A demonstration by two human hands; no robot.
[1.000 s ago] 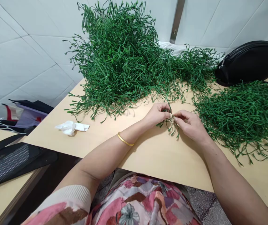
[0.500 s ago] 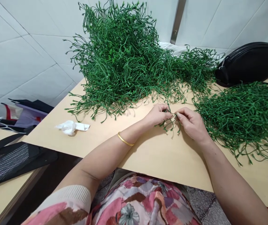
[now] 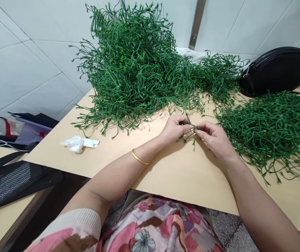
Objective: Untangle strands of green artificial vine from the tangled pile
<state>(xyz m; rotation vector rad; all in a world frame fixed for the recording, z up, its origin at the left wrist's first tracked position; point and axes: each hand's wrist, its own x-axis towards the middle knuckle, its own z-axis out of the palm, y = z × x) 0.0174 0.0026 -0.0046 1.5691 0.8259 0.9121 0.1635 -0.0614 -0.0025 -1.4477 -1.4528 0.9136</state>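
Note:
My left hand (image 3: pixel 176 128) pinches a few thin green artificial plant stems (image 3: pixel 189 133), whose tips dangle below the fingers. Close by on its right, my right hand (image 3: pixel 213 137) is closed with thumb and forefinger pressed together at the end of the same stems. Both hands are just above the tabletop (image 3: pixel 165 168). Behind them rises a big tangled heap of green plastic stems (image 3: pixel 136 66) with small forked tips. A second, lower pile of stems (image 3: pixel 273 129) lies right beside my right forearm.
A black zipped bag (image 3: pixel 279 71) stands at the back right against the tiled wall (image 3: pixel 47 56). A crumpled white tissue (image 3: pixel 78 143) lies left of my arm. Past the table's left edge are a black mesh bag (image 3: pixel 15 183) and folded purple cloth (image 3: pixel 34 129).
The fingers of my right hand have shifted slightly along the stems, and one hanging stem tip has moved up toward the pinch. My left hand keeps its grip nearly in place.

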